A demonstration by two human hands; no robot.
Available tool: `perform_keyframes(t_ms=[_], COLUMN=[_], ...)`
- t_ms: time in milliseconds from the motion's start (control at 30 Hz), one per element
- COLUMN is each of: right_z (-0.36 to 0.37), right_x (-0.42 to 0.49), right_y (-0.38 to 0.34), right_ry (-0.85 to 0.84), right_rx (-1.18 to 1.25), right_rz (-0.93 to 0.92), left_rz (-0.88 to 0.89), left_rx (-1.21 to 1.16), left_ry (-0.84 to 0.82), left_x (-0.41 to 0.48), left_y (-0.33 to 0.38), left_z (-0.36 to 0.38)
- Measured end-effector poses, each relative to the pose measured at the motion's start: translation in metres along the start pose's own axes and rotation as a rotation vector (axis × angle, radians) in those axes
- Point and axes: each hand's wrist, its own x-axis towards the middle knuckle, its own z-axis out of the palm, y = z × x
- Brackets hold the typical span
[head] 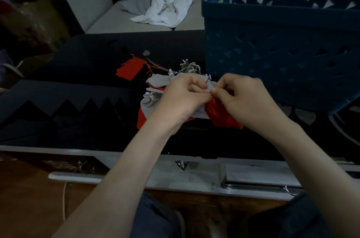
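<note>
At eight o'clock from the blue basket [282, 53], left hand [183, 97] and right hand [245, 97] pinched the red pouch [220, 115] at its mouth, probably best teased apart evenly.

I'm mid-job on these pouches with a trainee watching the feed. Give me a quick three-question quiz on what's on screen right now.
1. True or false: the blue basket stands on the side of the left hand.
2. What lies by itself on the dark table, beyond the hands? A) a lone red pouch B) a spoon C) a white mug
3. What colour is the pouch whose top the right hand pinches?

Key
1. False: it stands on the right hand's side.
2. A
3. Red: the grip is on the red pouch, while the left hand holds a grey pouch.
</note>
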Motion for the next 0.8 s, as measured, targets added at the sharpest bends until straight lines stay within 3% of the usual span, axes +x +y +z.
perform_keyframes(t_ms=[300,500,800], right_z=[0.007,-0.001,-0.003], right_x=[-0.003,-0.001,0.001], right_y=[-0.005,-0.005,0.002], right_ry=[0.070,0.044,-0.012], right_rx=[0.095,0.457,0.421], right_rz=[-0.010,0.057,-0.082], left_rz=[0.314,0.470,0.536], left_rx=[0.364,0.357,0.324], left_ry=[0.178,0.219,0.183], left_x=[-0.003,-0.008,-0.015], left_y=[0.001,0.004,0.006], left_z=[0.008,0.004,0.004])
